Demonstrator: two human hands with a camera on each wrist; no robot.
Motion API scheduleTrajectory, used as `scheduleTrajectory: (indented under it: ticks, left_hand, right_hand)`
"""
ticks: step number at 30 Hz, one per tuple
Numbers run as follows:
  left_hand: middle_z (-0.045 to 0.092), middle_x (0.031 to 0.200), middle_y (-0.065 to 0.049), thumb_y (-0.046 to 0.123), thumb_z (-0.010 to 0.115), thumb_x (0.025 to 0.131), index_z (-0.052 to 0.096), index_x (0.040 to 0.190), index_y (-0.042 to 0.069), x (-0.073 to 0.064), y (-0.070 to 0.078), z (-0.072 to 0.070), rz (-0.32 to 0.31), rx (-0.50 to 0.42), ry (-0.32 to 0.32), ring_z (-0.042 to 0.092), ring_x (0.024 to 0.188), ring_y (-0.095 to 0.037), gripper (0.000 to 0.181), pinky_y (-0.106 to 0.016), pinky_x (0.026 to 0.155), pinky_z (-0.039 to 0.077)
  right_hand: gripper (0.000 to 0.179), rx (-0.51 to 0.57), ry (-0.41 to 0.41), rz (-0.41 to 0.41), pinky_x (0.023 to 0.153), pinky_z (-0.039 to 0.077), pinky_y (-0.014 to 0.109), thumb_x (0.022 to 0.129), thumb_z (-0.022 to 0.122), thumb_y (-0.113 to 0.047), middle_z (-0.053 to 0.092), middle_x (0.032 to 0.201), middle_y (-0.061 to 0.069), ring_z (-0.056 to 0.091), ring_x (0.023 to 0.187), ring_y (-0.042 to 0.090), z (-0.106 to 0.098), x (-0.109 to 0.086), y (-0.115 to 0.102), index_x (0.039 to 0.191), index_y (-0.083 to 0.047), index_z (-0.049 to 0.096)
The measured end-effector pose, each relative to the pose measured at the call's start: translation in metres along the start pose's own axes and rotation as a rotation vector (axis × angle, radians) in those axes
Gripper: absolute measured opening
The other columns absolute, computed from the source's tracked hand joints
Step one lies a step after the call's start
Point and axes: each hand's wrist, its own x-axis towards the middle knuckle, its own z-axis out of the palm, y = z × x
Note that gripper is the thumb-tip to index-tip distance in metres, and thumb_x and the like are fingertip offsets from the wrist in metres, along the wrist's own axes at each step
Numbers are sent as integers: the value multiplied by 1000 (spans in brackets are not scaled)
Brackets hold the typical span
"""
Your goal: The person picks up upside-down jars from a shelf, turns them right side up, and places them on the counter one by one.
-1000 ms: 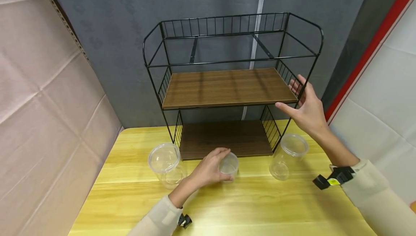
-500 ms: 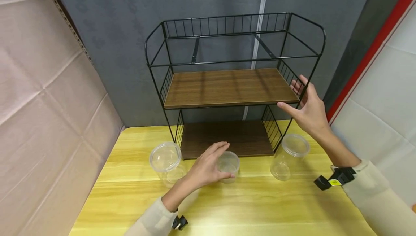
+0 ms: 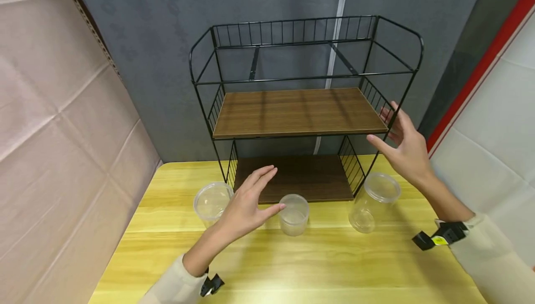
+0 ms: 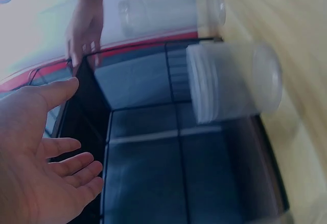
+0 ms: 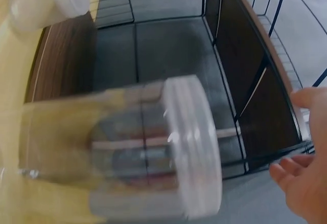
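My left hand point(image 3: 244, 204) hovers with spread fingers over the left jar, holding nothing. Its thumb tip overlaps the rim of a short clear plastic jar point(image 3: 295, 220) in the head view. That jar stands upright on the table in front of a black wire rack point(image 3: 303, 80) with brown wooden shelves. At the rack's right side is my right hand point(image 3: 407, 150), fingers extended by the side wires and thumb apart from them. A tall clear jar point(image 3: 378, 199) stands below it, large in the right wrist view point(image 5: 153, 152). Another clear jar point(image 3: 211, 199) is partly hidden behind my left forearm.
The rack's middle shelf point(image 3: 298, 111) and lower shelf point(image 3: 317, 178) are brown boards; its top tier is a bare metal frame. Yellow wood-grain table point(image 3: 317, 271) lies beneath. A grey curtain point(image 3: 167, 62) hangs behind, with pale cloth walls at both sides.
My left hand has let go of the short jar and drawn back to the left, fingers opening. My right hand has shifted slightly right, its thumb farther from the middle shelf.
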Motion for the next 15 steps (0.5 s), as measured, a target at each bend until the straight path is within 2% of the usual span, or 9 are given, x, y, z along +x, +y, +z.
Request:
scheduleTrajectory:
  ticks: [2,5,6,8,12,13,15]
  left_hand:
    - [47,160,-8,31,90,88,49,158,9,-2,-2,-9,-14,4,24,52,144,-29,85,-49,108,53]
    - [47,161,-8,31,89,88,48,159,10,-7,-5,-24,-57,16,47,52,144,-31,84,-51,108,53]
    - [47,161,-8,30,89,89,48,159,11,-9,-7,-28,-73,18,50,60,133,-30,83,-49,102,56]
    - [47,161,-8,31,88,90,48,159,12,-12,-9,-39,-95,39,63,62,131,-31,82,-50,100,57]
    - [49,159,-9,30,87,91,49,159,11,-18,-14,-61,-129,81,85,63,129,-31,80,-51,95,59]
    - [50,158,-9,30,87,91,50,158,11,-20,-16,-67,-134,97,95,56,139,-33,80,-54,99,57]
    - [51,157,-10,28,87,90,51,157,9,-23,-20,-78,-138,120,109,55,139,-34,78,-55,99,57]
  right_hand:
    - [87,14,-5,-39,104,41,5,97,79,-14,49,162,15,52,145,30,-1,-2,6,168,-26,30]
    - [83,35,-18,-96,103,41,4,96,78,-6,50,161,16,53,141,5,-4,-7,17,166,-24,37]
    - [83,34,-23,-112,102,41,3,96,78,-4,49,161,17,52,138,-3,-6,-9,20,166,-24,37]
    - [82,25,-32,-145,102,41,3,95,77,-1,48,161,17,49,133,-12,-9,-13,27,165,-23,39]
    - [81,-14,-38,-199,100,39,1,95,76,1,48,161,19,47,130,-16,-17,-20,43,165,-20,40]
    - [80,-23,-37,-209,102,38,1,95,76,0,48,160,20,47,131,-16,-18,-21,48,164,-19,41]
    - [77,-52,-39,-214,102,36,0,97,75,-2,49,160,21,47,132,-15,-21,-22,57,164,-17,41]
